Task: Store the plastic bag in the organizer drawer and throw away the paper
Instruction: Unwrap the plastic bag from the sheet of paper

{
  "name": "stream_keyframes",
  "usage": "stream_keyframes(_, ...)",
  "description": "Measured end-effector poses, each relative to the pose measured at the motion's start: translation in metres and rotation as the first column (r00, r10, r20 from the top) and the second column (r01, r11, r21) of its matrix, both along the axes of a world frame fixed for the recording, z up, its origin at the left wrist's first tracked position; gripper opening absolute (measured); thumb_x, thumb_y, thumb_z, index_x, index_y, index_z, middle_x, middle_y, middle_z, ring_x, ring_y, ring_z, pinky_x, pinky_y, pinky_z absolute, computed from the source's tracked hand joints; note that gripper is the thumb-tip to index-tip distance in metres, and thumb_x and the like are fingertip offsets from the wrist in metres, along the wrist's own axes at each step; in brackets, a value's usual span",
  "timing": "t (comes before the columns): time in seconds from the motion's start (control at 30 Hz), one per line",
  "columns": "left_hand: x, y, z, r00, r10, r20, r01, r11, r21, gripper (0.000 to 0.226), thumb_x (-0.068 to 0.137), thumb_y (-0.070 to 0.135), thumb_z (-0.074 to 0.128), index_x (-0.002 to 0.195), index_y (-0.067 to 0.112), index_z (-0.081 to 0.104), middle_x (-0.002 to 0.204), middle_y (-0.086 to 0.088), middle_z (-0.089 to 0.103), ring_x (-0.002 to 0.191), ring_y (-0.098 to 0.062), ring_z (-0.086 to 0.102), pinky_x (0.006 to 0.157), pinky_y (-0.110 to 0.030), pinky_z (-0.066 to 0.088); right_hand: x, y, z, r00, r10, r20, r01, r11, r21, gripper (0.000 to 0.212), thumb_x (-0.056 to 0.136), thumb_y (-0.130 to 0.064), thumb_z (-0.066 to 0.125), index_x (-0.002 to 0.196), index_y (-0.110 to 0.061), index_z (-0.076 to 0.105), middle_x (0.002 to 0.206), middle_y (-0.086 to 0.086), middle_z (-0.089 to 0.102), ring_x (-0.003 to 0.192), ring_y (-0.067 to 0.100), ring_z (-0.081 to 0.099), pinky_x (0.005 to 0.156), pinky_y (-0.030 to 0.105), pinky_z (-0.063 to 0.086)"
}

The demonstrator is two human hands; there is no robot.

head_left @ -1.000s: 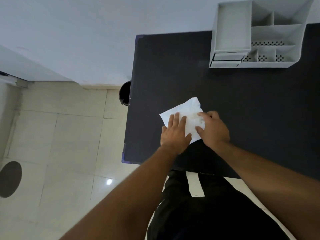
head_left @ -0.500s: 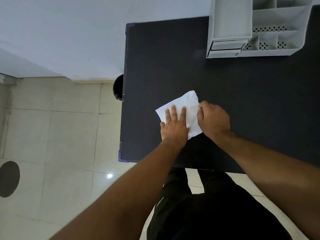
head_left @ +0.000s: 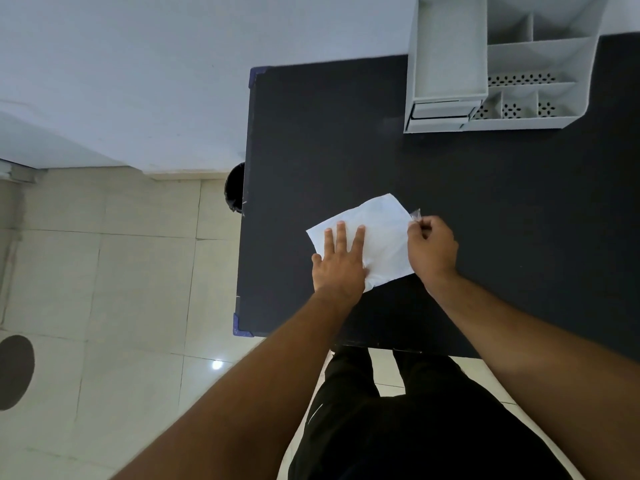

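Observation:
A white sheet of paper point(head_left: 379, 233) lies on the black table point(head_left: 346, 133), near its front left. My left hand point(head_left: 341, 261) presses flat on the paper's left half, fingers spread. My right hand point(head_left: 431, 249) sits at the paper's right edge, thumb and fingers pinched on a small clear plastic bag point(head_left: 415, 213), of which only a corner shows past the fingertips. The grey organizer point(head_left: 498, 60) stands at the table's far right; its drawer point(head_left: 440, 111) at the front left looks closed.
A dark round bin point(head_left: 235, 187) stands on the tiled floor, half hidden behind the table's left edge. A white wall runs behind the table. My dark trousers show below the table's front edge. A dark round patch lies on the floor at far left.
My right hand slid from the middle of the paper to its right edge and pinched the plastic bag, whose corner now shows. My left hand stayed flat on the paper.

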State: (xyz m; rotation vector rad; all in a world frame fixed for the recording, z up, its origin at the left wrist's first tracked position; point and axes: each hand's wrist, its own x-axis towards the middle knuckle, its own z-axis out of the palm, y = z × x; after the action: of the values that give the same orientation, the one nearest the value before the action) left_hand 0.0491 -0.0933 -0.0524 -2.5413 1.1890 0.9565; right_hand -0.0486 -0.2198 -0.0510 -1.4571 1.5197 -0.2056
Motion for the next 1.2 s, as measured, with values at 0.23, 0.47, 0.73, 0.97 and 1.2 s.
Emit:
stream_keyframes(0.23, 0.015, -0.002, 0.023, 0.993, 0.050, 0.105, -0.038, 0.993, -0.113, 0.075, 0.093, 0.005, 0.059, 0.155, 0.026, 0.023, 0.166, -0.010, 0.007, 0.153, -0.034, 0.001, 0.116, -0.054, 0.024, -0.002, 0.007, 0.007, 0.983, -0.041, 0.179, -0.023, 0.940, 0.341, 0.013, 0.100, -0.025, 0.059, 0.106, -0.019, 0.069, 0.095, -0.008, 0.067, 0.088, 0.011, 0.066, 0.075, 0.034, 0.060)
stream_keyframes(0.47, -0.012, -0.010, 0.037, 0.883, 0.375, -0.283, -0.461, 0.808, -0.367, 0.038, 0.096, 0.042, 0.060, 0.129, 0.024, 0.060, 0.125, 0.003, 0.061, 0.112, -0.016, 0.057, 0.091, -0.028, 0.049, 0.001, 0.017, 0.019, 0.921, -0.197, 0.335, -0.069, 0.767, 0.638, 0.020, 0.101, -0.026, 0.057, 0.109, -0.016, 0.073, 0.100, 0.006, 0.079, 0.090, 0.022, 0.076, 0.072, 0.035, 0.060)
stream_keyframes(0.73, -0.020, -0.006, 0.039, 0.804, 0.523, -0.282, -0.594, 0.731, -0.337, 0.040, 0.091, 0.045, 0.066, 0.123, 0.022, 0.066, 0.113, 0.007, 0.070, 0.096, -0.013, 0.066, 0.079, -0.024, 0.052, -0.010, 0.024, 0.020, 0.906, -0.145, 0.397, -0.182, 0.714, 0.676, 0.021, 0.100, -0.023, 0.060, 0.113, -0.014, 0.074, 0.107, 0.007, 0.078, 0.096, 0.022, 0.075, 0.080, 0.034, 0.060)
stream_keyframes(0.97, -0.018, 0.001, 0.038, 0.768, 0.542, -0.341, -0.638, 0.694, -0.333, 0.024, 0.097, 0.030, 0.064, 0.109, 0.012, 0.075, 0.104, 0.000, 0.075, 0.082, -0.006, 0.062, 0.070, -0.012, 0.045, -0.016, 0.027, 0.018, 0.922, -0.178, 0.344, -0.122, 0.709, 0.695, 0.018, 0.098, -0.021, 0.063, 0.112, -0.014, 0.072, 0.103, 0.007, 0.078, 0.096, 0.020, 0.075, 0.083, 0.035, 0.059)
stream_keyframes(1.2, -0.015, 0.008, 0.036, 0.549, 0.752, -0.365, -0.833, 0.455, -0.315, 0.021, 0.096, 0.028, 0.061, 0.096, 0.011, 0.074, 0.089, 0.003, 0.072, 0.074, -0.008, 0.062, 0.058, -0.009, 0.041, -0.020, 0.027, 0.012, 0.957, -0.220, 0.190, 0.063, 0.795, 0.603, 0.013, 0.101, -0.019, 0.056, 0.107, -0.016, 0.068, 0.102, 0.006, 0.074, 0.089, 0.016, 0.074, 0.071, 0.028, 0.059)
